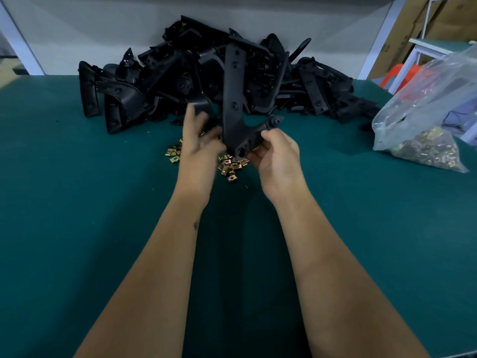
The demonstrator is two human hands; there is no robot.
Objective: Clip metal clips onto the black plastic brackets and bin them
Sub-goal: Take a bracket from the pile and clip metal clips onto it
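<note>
A long black plastic bracket (233,99) stands upright above the green table, held at its lower end between both hands. My right hand (276,158) grips the bracket's forked foot from the right. My left hand (198,140) curls its fingers against the bracket's left side; whether it pinches a clip there is hidden. Under the hands lies a small heap of loose brass-coloured metal clips (229,167). Behind them rises a large pile of black brackets (180,76).
A clear plastic bag (428,120) holding many more metal clips lies at the right on the green table (77,202). A white frame and cardboard boxes (402,37) stand beyond the table's far right corner. No bin is in view.
</note>
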